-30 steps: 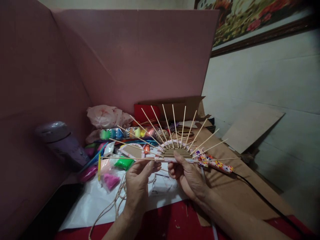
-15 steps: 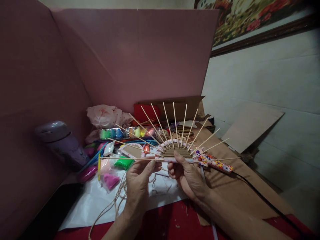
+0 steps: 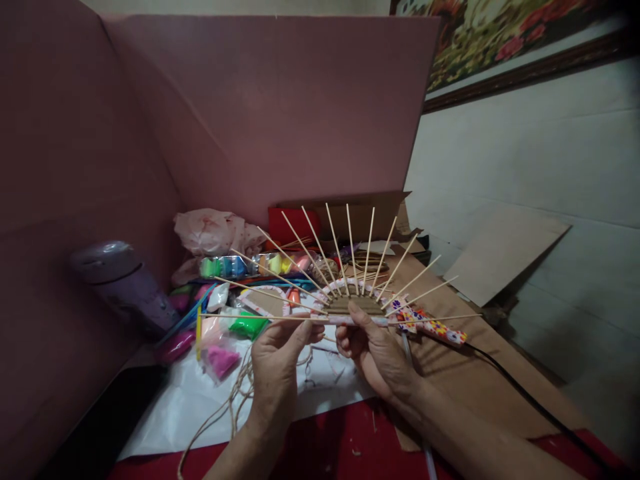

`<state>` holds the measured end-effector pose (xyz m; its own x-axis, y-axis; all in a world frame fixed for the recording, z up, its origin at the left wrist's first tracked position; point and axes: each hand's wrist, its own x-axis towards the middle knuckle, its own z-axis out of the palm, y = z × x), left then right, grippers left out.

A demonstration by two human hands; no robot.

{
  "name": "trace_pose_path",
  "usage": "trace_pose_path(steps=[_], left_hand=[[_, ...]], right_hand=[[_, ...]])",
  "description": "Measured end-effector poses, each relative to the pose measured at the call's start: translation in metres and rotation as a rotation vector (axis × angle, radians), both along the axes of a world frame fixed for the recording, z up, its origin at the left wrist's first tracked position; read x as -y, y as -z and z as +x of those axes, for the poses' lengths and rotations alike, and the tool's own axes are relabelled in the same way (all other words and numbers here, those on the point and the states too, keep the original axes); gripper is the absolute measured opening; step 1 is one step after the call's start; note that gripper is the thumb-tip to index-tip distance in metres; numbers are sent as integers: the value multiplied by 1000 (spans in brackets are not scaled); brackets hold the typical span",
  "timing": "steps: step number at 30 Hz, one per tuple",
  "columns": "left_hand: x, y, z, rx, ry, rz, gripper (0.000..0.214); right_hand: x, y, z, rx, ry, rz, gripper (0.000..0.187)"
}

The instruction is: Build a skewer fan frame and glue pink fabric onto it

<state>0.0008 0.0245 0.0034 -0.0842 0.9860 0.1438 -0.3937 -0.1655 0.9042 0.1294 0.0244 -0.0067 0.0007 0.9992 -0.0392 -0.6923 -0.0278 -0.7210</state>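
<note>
Both my hands hold up a half-round cardboard piece (image 3: 350, 307) with thin wooden sticks fanning out from it. A pale patterned strip edges its curve and its straight lower side. My left hand (image 3: 280, 353) pinches the lower left edge, close to the lowest stick. My right hand (image 3: 375, 347) grips the lower middle, thumb on the front and fingers curled behind. A flower-patterned glue gun (image 3: 430, 327) with a black cord lies behind the piece on the right. To the left lies a second half-round cardboard piece (image 3: 265, 301) with a similar edging.
Bagged coloured clay (image 3: 250, 325) and a row of clay packs (image 3: 225, 267) lie at the left. A purple bottle (image 3: 125, 287) stands beside them. Twine (image 3: 235, 400) trails over the white sheet (image 3: 165, 413). Brown cardboard (image 3: 500, 387) covers the right side.
</note>
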Motion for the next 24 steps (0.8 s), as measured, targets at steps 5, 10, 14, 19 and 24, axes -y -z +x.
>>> trace_pose_path(steps=[5,10,14,19,24], left_hand=[[1,-1,2,18,4,16,15],[3,-2,3,60,20,26,14],[4,-3,3,91,33,31,11],[2,-3,3,90,28,21,13],[3,-3,3,87,23,14,12]], right_hand=[[0,-1,0,-5,-12,16,27],[0,-1,0,-21,-18,5,26],[0,-1,0,-28,-22,-16,27],[0,0,0,-8,-20,-6,29],[0,1,-1,-15,-2,20,26]])
